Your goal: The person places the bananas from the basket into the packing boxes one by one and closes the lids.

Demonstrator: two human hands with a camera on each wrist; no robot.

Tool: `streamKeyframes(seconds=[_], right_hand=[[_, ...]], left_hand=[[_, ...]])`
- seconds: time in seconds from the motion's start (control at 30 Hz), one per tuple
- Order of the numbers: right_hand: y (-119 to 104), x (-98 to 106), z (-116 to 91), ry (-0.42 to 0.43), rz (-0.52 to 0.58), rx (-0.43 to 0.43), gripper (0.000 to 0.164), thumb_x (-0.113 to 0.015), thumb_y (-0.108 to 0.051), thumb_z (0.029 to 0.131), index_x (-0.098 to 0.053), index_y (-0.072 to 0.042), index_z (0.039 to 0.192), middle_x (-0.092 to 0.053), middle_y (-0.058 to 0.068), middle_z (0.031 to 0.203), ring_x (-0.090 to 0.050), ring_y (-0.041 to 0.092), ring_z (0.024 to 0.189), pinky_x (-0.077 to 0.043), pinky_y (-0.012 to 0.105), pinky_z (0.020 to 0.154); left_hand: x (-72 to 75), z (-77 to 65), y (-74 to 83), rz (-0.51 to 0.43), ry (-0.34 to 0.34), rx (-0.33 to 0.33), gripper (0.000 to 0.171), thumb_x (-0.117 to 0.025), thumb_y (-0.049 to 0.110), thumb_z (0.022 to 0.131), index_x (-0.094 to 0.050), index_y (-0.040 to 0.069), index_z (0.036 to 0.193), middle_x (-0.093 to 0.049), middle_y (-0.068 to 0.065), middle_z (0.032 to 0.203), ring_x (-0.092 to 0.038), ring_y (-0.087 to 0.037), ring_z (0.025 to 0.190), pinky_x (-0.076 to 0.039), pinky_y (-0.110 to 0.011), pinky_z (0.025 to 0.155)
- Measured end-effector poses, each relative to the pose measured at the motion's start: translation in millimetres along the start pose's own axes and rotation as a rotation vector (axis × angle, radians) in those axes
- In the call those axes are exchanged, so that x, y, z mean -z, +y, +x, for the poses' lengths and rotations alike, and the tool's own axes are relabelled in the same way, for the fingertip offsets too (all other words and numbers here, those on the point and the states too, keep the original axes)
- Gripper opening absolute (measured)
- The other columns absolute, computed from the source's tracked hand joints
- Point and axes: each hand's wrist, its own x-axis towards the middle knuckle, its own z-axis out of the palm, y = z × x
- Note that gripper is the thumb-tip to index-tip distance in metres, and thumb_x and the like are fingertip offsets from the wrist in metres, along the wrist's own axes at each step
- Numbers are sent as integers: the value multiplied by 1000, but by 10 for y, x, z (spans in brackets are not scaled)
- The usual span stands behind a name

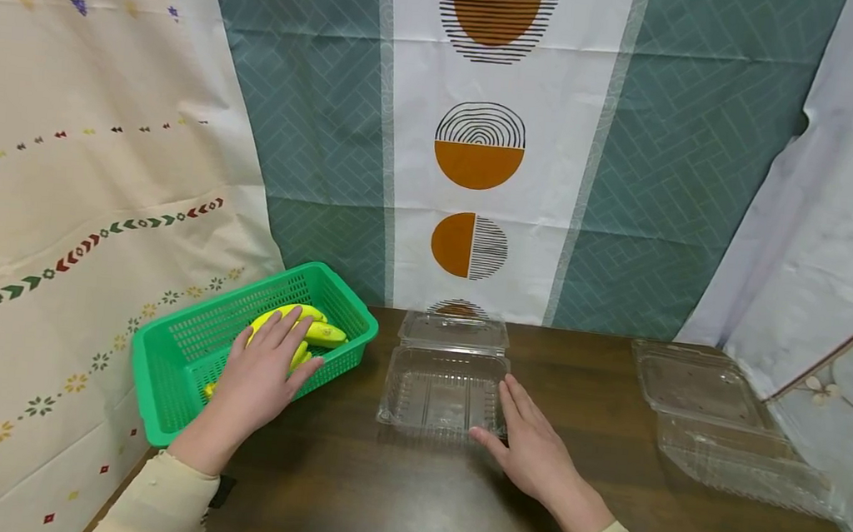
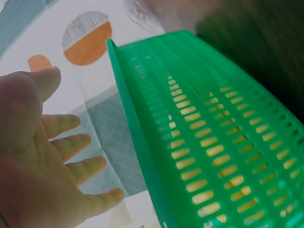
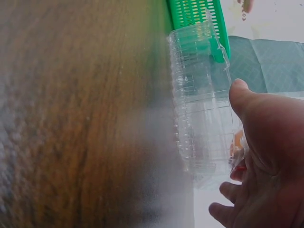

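My left hand (image 1: 259, 382) hovers over the green plastic basket (image 1: 147, 378), its fingers extended and apart. Yellow bananas (image 1: 326, 333) lie inside the basket, partly hidden beneath this hand. In the left wrist view the left hand (image 2: 28, 142) holds nothing, beside and above the basket's rim (image 2: 135, 137). A clear plastic clamshell container (image 1: 438, 405) stands with its lid (image 1: 455, 332) folded back. My right hand (image 1: 539, 459) is at its right edge, fingers nearly straight. From the right wrist view, the thumb (image 3: 240, 92) lies close to the container's rim; whether it touches, I cannot tell.
At the right of the brown wooden table (image 1: 378, 504) sits another clear clamshell (image 1: 742, 462), also with its lid back, against the white cloth. A patterned curtain (image 1: 317, 124) hangs behind the table. Cream cloth (image 1: 59, 254) borders the basket on the left.
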Motion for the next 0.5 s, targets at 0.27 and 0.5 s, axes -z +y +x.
streamKeyframes(seconds=[0.27, 0.5], right_hand=[[-9, -9, -5, 1, 10, 2, 100, -63, -62, 108, -22, 1, 174, -13, 18, 183, -20, 41, 167, -29, 62, 128], [6, -9, 4, -5, 8, -2, 101, -63, -63, 108, -20, 0, 175, -12, 17, 184, -19, 41, 167, -29, 63, 128]], left_hand=[[63, -37, -156, -1, -33, 50, 72, -73, 37, 108, -47, 2, 165, -41, -25, 171, -33, -54, 157, -25, -78, 119], [85, -50, -265, 3, -56, 84, 74, -71, 40, 110, -43, 2, 168, -37, -26, 173, -29, -54, 159, -22, -79, 120]])
